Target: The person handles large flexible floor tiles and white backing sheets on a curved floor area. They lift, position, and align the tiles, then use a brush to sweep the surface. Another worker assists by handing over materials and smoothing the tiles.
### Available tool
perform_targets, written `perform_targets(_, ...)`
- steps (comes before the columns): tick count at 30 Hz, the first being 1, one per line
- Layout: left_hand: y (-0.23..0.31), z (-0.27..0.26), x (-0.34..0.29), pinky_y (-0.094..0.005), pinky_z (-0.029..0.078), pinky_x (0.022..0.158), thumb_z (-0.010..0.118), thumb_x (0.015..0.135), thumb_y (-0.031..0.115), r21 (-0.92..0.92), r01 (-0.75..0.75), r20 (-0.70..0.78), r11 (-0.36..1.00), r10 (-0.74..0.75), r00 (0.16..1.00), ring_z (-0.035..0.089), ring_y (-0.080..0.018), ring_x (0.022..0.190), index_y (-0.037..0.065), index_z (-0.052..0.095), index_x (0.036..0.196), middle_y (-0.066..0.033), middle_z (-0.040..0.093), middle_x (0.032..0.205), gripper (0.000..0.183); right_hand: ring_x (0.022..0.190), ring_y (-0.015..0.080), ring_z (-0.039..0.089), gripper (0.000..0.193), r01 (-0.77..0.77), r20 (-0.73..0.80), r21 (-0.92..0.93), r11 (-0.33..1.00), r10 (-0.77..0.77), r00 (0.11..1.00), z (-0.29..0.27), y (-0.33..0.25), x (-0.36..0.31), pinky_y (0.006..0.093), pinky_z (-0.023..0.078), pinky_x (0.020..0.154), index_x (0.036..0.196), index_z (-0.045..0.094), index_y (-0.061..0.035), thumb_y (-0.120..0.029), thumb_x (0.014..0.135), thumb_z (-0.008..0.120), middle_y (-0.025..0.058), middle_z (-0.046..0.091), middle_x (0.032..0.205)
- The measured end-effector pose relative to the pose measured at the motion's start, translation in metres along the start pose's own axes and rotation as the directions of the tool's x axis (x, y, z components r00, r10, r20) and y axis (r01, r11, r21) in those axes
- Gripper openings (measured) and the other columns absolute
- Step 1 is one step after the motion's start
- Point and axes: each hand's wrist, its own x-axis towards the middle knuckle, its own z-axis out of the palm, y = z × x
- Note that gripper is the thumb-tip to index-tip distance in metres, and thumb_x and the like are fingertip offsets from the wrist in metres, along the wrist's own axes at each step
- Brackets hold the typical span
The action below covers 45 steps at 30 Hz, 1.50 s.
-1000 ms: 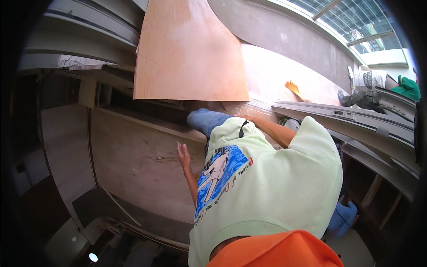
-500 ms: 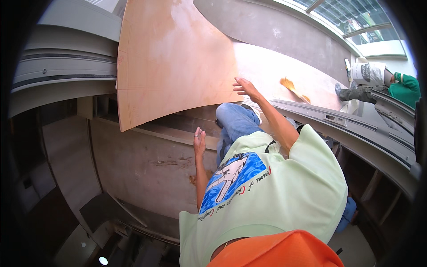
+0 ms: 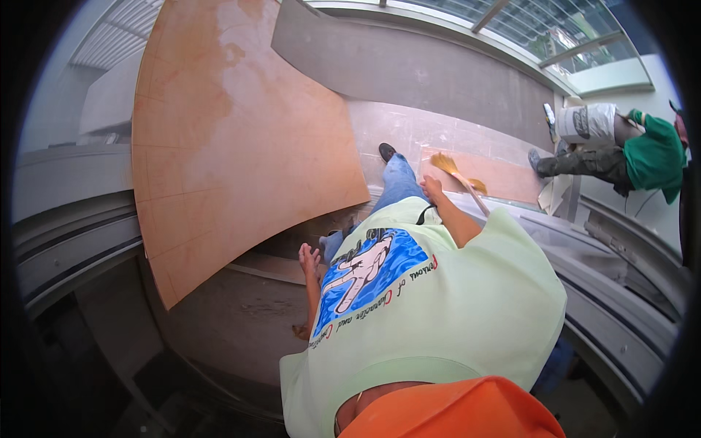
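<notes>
On my remote feed, left to right: brown board (image 3: 241, 146), long axis running far to near; tiled floor (image 3: 376, 118); window (image 3: 511, 33). Left hand (image 3: 309, 260) raised near the board's front edge, fingers loosely spread, empty. Right hand (image 3: 432, 190) half-curled; I cannot tell its grip. Appearing just beside it, the broom (image 3: 450, 166): bristles point far-left, handle slants near-right across the floor.

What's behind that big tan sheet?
Past the tan sheet, grey rails show at left and a brownish ledge below; whatever lies directly behind it is covered.
</notes>
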Motion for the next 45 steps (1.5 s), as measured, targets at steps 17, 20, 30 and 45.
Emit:
perform_targets(17,0.241,0.123,-0.061,-0.0403,0.038,0.101,0.046,0.097,0.031,-0.039,-0.855,-0.743,0.517,0.558,0.371,0.051,-0.0308,0.117,0.0,0.038,0.129,-0.0179,0.041,0.134,0.046,0.091,0.0189,0.06,0.048,0.627,0.354,0.06,0.777,-0.604,0.714,0.051,-0.436,0.077,0.032,0.049,0.078,0.122,0.051,-0.0046,-0.041,0.091,0.052,0.01,0.06,0.106)
perform_targets(20,0.233,0.088,-0.09,-0.0379,0.039,0.099,0.044,0.098,0.029,0.146,-0.893,-0.937,0.427,0.35,0.015,0.053,-0.0278,0.113,0.0,0.041,0.126,-0.0169,0.045,0.128,0.041,0.094,0.0194,0.06,0.048,0.636,0.439,0.115,0.763,-0.613,0.657,0.102,-0.445,0.029,0.0328,0.049,0.08,0.123,0.051,-0.0054,-0.041,0.091,0.053,0.01,0.06,0.108)
perform_targets(30,0.263,-0.002,-0.131,-0.0408,0.031,0.104,0.032,0.096,0.052,0.235,-0.799,-0.914,0.553,0.405,0.011,0.042,-0.0286,0.121,-0.001,0.036,0.13,-0.0196,0.039,0.133,0.063,0.101,0.0219,0.059,0.047,0.942,0.668,0.329,-0.059,-0.691,-0.277,0.308,-0.574,-0.217,0.0315,0.046,0.087,0.124,0.052,-0.0032,-0.036,0.091,0.057,0.0149,0.06,0.113)
perform_targets(45,0.335,0.043,-0.115,-0.0447,0.017,0.112,0.026,0.092,0.063,0.092,-0.823,-0.989,0.56,0.147,-0.011,0.025,-0.0302,0.135,0.003,0.022,0.141,-0.0165,0.025,0.147,0.078,0.072,0.0327,0.06,0.048,0.415,0.551,0.514,-0.751,-0.083,-0.831,0.545,-0.769,-0.281,0.0421,0.045,0.068,0.077,0.063,-0.007,-0.055,0.08,0.06,0.0136,0.062,0.072)
